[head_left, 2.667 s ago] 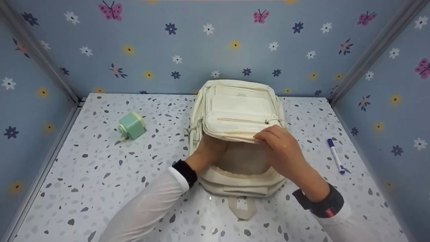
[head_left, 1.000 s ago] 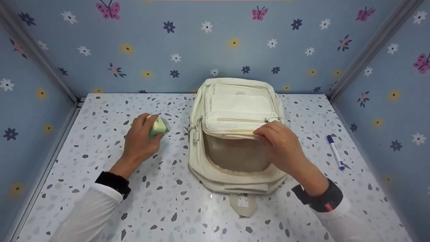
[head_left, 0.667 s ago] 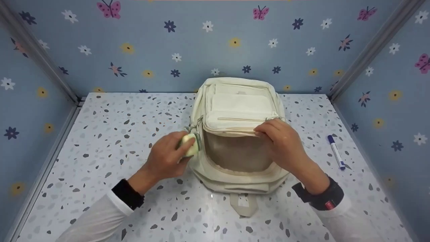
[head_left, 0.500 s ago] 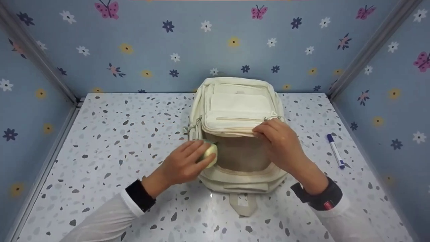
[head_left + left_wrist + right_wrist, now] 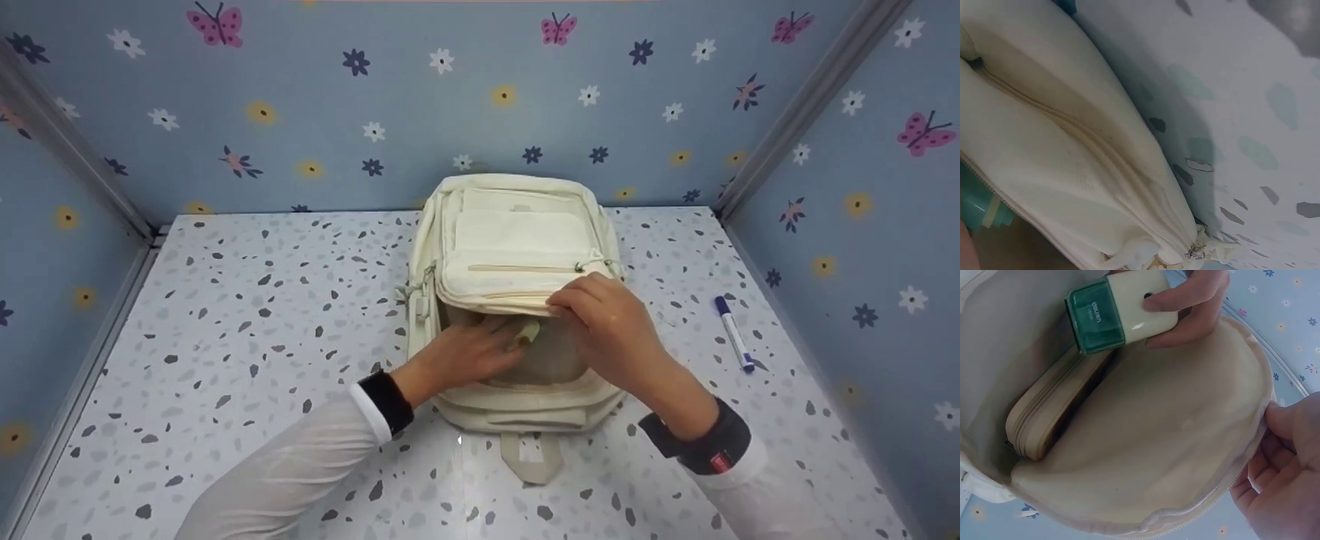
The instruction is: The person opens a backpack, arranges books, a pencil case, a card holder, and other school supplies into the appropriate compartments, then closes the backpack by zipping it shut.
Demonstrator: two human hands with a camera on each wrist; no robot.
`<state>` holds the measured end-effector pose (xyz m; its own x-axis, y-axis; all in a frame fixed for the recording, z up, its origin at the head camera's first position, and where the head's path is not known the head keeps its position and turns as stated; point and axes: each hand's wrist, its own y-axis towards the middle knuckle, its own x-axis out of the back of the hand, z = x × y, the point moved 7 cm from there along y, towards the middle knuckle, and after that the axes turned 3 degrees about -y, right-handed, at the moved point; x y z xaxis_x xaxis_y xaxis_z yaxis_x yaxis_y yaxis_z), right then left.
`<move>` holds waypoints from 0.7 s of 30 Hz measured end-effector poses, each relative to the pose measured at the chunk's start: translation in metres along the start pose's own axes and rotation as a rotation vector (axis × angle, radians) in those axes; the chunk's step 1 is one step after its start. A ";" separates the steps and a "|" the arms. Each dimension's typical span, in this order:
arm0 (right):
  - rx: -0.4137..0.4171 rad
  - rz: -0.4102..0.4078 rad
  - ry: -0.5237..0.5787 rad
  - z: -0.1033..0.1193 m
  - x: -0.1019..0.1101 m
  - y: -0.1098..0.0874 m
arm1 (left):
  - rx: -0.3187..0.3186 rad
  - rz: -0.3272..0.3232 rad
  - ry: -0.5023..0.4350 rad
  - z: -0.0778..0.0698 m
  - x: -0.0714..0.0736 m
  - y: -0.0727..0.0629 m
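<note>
A cream backpack (image 5: 517,232) lies on the table, its main compartment unzipped and facing the person. My left hand (image 5: 469,352) reaches into the opening, gripping a green and cream pencil sharpener (image 5: 1135,305) between fingers and thumb. Its teal side also shows at the left edge of the left wrist view. With my right hand (image 5: 619,322) I pinch the zipped edge of the flap and hold it up. Inside the bag, just below the sharpener in the right wrist view, sits a beige zipped pencil case (image 5: 1053,405).
To the right of the backpack lies a white marker with a blue cap (image 5: 733,334). The bag's carry loop (image 5: 532,457) points toward the person. Patterned blue panels (image 5: 420,97) enclose the table at the back and sides.
The left hand came out of the bag, picked up the sharpener from the table's left side and carried it rightward into the opening. The right hand kept holding the flap throughout.
</note>
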<state>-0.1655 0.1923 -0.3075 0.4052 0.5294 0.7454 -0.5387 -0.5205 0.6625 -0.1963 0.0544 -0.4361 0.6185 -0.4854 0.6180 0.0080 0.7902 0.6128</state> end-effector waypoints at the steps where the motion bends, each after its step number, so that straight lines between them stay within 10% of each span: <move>1: 0.007 -0.002 -0.002 0.001 -0.001 -0.001 | 0.015 0.034 0.011 0.002 -0.004 0.001; 8: 0.031 -0.004 -0.013 0.008 -0.005 -0.007 | 0.034 0.238 0.207 0.012 -0.024 0.002; 21: 0.017 -0.017 0.035 0.011 -0.013 -0.033 | 0.092 0.493 0.236 0.012 -0.026 -0.017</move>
<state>-0.1448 0.1955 -0.3384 0.3882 0.5610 0.7312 -0.5194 -0.5222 0.6764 -0.2223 0.0491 -0.4564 0.6914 0.0389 0.7215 -0.3888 0.8617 0.3261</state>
